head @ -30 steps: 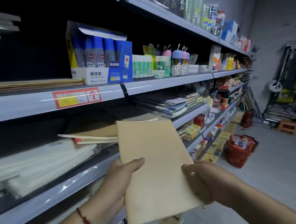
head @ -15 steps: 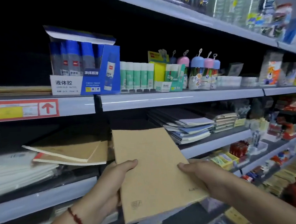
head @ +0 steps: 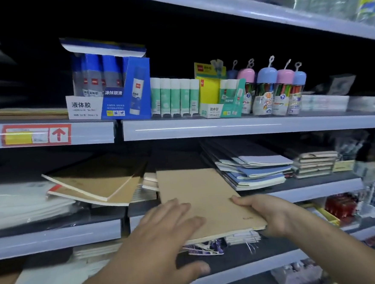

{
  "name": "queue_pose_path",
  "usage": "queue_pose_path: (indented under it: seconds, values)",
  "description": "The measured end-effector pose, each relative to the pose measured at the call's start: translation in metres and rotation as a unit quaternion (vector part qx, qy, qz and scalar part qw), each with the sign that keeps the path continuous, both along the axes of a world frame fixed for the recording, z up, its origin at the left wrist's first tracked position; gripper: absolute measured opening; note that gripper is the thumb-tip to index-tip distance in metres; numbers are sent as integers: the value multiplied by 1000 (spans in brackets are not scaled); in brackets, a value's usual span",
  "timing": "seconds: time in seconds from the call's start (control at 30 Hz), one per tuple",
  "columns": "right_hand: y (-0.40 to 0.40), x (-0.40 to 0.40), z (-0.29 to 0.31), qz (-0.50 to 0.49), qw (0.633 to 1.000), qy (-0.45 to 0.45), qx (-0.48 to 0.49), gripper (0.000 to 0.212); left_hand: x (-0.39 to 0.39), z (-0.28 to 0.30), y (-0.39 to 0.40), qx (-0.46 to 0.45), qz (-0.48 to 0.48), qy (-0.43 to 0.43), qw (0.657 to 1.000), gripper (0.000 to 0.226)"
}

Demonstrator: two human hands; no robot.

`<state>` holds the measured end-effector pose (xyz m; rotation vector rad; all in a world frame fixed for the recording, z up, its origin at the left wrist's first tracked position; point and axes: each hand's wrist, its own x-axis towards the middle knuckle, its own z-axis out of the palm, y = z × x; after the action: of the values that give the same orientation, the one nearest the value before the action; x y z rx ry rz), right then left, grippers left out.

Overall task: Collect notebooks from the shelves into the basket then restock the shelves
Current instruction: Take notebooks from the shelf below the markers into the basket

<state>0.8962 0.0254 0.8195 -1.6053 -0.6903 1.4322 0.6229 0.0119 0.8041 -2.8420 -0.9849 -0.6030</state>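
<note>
The kraft notebook (head: pixel 205 201) lies half on the middle shelf (head: pixel 307 192), long axis toward twelve o'clock. Right hand (head: pixel 269 213) pinches its five-o'clock corner; left hand (head: pixel 164 234) rests spread flat on it.

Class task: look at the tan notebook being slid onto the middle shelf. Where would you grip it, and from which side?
Probably grip the tan notebook at its near right corner, from the right, where the right hand pinches it. That edge overhangs the shelf; the far end lies between stacks, and the left hand rests flat on top.
</note>
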Motion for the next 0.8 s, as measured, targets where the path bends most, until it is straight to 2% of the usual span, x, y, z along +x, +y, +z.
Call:
queue_pose_path:
  seconds: [0.07,0.13,0.2,0.23,0.27,0.33,0.37,0.4,0.43,0.53,0.6,0.67,0.73,0.8]
  values:
    - [2,2,3,10,1000,1,4,24,13,-3,7,93,-24,45,994,59]
    - [1,3,4,28,999,-30,21,23,21,-6,16,118,-62,51,990,43]
    - [-2,2,5,53,987,-137,72,27,25,-8,24,133,-79,50,987,36]
    - [-7,1,5,72,966,-224,110,34,27,-10,27,146,-79,48,985,34]
    - [-12,0,6,98,927,-331,146,42,29,-10,30,166,-75,48,982,33]
    - [-24,0,8,157,797,-539,222,57,32,-9,35,209,-70,48,974,30]
    - [-28,-3,9,189,728,-606,258,60,34,-9,37,220,-67,47,972,30]
    - [-29,-6,7,220,675,-644,284,62,36,-8,40,226,-58,49,971,31]
    - [-27,-7,3,241,641,-663,302,62,38,-7,45,231,-50,50,970,32]
    - [-5,-7,-16,230,581,-706,334,49,45,-10,60,224,-39,56,972,36]
    - [12,-9,-23,211,561,-721,348,47,48,-10,72,231,-31,74,970,29]
    - [28,-12,-24,204,569,-723,334,49,50,-7,84,237,-19,86,968,21]
    - [47,-11,-26,210,584,-724,301,50,51,-8,101,215,3,89,973,32]
    - [62,-12,-25,228,591,-725,271,51,54,-7,114,189,22,94,977,31]
